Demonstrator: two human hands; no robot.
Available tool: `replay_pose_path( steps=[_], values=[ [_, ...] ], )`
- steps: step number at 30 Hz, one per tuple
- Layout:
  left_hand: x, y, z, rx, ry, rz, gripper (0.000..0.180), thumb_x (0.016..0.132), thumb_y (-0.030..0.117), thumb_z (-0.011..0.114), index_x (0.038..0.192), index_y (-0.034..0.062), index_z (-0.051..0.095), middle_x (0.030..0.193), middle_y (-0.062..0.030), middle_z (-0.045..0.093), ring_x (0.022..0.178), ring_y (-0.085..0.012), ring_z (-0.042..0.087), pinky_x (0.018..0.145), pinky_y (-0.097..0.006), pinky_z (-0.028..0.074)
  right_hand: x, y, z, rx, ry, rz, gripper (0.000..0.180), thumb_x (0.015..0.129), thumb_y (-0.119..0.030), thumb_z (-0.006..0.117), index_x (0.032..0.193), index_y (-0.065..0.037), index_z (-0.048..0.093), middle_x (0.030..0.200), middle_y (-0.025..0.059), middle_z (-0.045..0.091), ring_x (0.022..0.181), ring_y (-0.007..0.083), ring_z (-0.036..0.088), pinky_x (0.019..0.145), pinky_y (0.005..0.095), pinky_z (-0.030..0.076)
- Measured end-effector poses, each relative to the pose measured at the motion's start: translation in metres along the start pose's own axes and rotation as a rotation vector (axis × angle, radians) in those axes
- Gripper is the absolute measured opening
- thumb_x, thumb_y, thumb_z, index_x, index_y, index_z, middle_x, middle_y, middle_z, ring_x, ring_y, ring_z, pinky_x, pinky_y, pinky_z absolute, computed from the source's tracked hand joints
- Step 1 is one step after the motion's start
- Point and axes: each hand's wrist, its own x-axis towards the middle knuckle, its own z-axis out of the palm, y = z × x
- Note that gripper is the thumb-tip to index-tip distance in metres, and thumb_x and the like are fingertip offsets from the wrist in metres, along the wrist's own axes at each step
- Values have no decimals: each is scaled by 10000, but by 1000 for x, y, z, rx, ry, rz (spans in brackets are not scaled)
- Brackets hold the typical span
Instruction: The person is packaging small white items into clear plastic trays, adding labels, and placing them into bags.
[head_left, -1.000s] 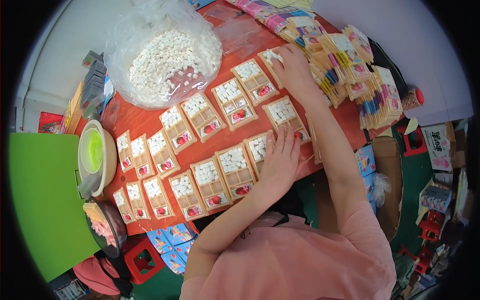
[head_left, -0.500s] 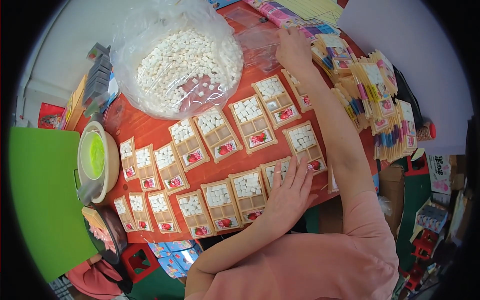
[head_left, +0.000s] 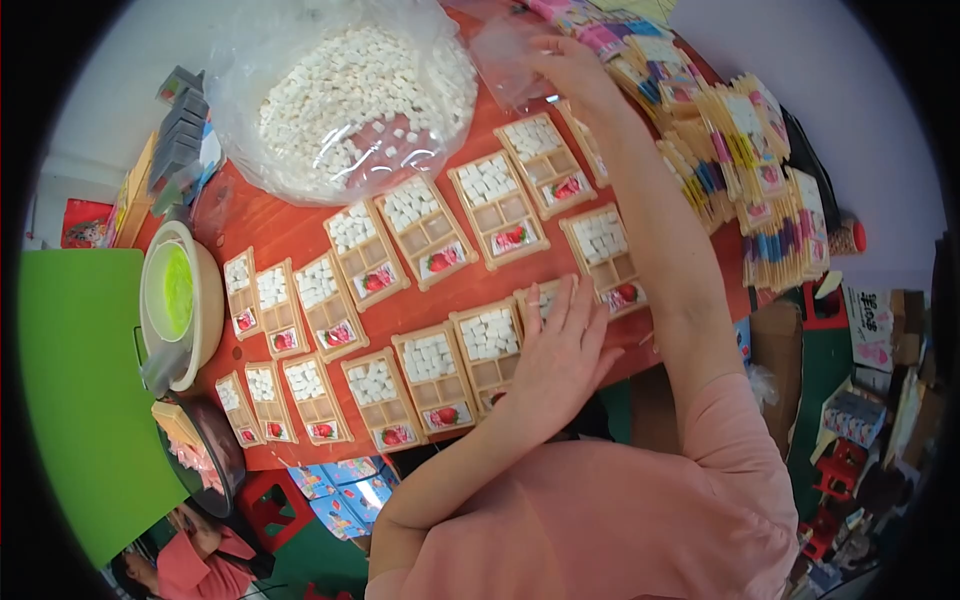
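Note:
My left hand [head_left: 556, 355] lies with its fingers spread over a beige compartment tray [head_left: 521, 305] at the near edge of the table, hiding most of it. Farther out, my right hand [head_left: 572, 72] reaches to clear plastic wrapping [head_left: 506, 62]; its fingers look apart at the edge of that plastic, and a firm hold does not show. Two rows of similar trays [head_left: 498, 208] cover the table. They carry small white cubes, like marshmallows, in one large section, and a strawberry-printed packet [head_left: 510, 237] in another; smaller sections between are bare.
A big clear bag of white cubes [head_left: 350, 95] stands at the back. Stacked packaged trays [head_left: 755, 170] crowd the right side. A cream basin [head_left: 205, 290] with something green and a dark bowl [head_left: 232, 460] sit at left. Another person in pink [head_left: 195, 570] is at lower left.
My right hand has shifted from the colourful packages leftward to the clear plastic. My left hand stays over the same tray. The whole view has tilted, so the table sits higher.

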Motion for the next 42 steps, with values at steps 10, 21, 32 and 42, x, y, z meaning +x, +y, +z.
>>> replay_pose_path(
  steps=[10, 21, 32, 42],
  values=[
    [-19, 2, 14, 100, 58, 53, 498, 847, 248, 705, 1239, -26, 564, 1353, -243, 474, 1308, -409, 414, 1102, -620, 238, -243, -42, -90, 94, 27, 48, 325, 918, -97, 626, 1230, -13, 588, 983, 27, 655, 824, 111, 639, 697, 269, 543],
    [-1, 12, 37, 28, 217, 3, 476, 860, 209, 689, 1256, -8, 537, 1391, -248, 420, 1308, -377, 423, 1107, -575, 260, -277, 4, -89, 285, 15, 306, 302, 941, -112, 623, 1219, -1, 583, 980, 39, 637, 787, 81, 637, 646, 220, 520],
    [16, 4, 48, 258, 153, 98, 452, 868, 205, 675, 1280, 62, 555, 1352, -175, 507, 1268, -357, 468, 1092, -568, 287, -291, -15, -73, -462, 77, 181, 298, 949, -184, 595, 1198, -21, 592, 947, 101, 646, 736, 141, 645, 600, 268, 526],
    [26, 2, 56, 248, 156, 140, 335, 866, 136, 597, 1191, 58, 617, 1276, -168, 524, 1268, -385, 449, 1079, -589, 297, -341, 3, -88, -1271, 215, -137, 434, 926, -262, 620, 1314, -84, 541, 1379, 153, 483, 1273, 359, 441, 1010, 491, 377]
  ],
)
